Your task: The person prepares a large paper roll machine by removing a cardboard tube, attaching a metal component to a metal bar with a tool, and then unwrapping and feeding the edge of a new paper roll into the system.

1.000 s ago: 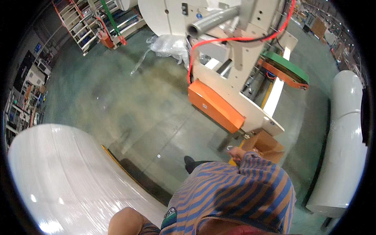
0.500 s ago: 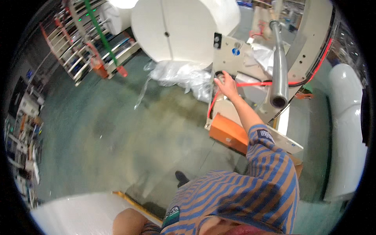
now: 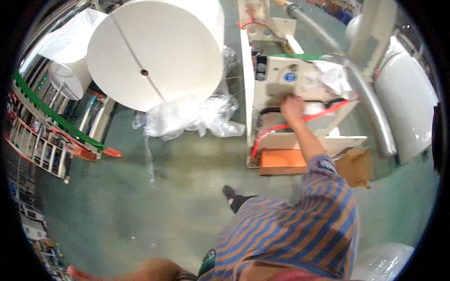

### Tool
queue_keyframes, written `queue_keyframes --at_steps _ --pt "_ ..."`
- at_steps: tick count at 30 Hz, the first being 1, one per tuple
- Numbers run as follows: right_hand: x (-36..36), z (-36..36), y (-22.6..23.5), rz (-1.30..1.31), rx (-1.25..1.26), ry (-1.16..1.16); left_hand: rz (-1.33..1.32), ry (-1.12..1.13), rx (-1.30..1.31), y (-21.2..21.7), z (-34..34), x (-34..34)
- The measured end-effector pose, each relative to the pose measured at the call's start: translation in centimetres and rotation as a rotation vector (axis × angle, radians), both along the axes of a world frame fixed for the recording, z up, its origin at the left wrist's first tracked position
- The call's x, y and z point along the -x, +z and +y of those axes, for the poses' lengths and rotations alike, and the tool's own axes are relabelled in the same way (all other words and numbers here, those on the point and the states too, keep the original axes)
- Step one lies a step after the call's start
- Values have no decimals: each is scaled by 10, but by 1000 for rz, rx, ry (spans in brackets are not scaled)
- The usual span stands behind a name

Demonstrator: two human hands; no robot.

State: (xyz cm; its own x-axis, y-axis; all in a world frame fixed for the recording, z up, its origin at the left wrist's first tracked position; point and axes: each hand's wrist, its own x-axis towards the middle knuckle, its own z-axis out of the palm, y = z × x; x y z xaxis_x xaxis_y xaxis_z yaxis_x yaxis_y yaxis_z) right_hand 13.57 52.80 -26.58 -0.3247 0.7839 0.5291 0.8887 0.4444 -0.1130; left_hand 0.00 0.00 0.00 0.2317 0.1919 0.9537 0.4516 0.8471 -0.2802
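By the cream machine frame (image 3: 307,68): right hand (image 3: 292,108) at black hose (image 3: 269,111), left hand (image 3: 89,275) low; can't tell either grip, blurred.

Far left: large white roll (image 3: 164,54) | at its foot: crumpled clear plastic film (image 3: 192,119) | right: open cardboard box (image 3: 355,166) | far right: white wrapped roll (image 3: 405,96)

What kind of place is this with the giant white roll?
Probably a factory or workshop that handles big rolls: I can see that giant white roll, a pale machine frame and crumpled clear plastic.
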Motion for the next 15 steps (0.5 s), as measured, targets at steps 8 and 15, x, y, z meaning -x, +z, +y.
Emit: queue_keyframes --at_steps 8,15 --pt "-21 -31 -7 228 -5 -204 -1060 -701 329 -151 154 211" --pt "-17 -18 9 52 44 -329 -1260 -1012 509 -183 326 328"
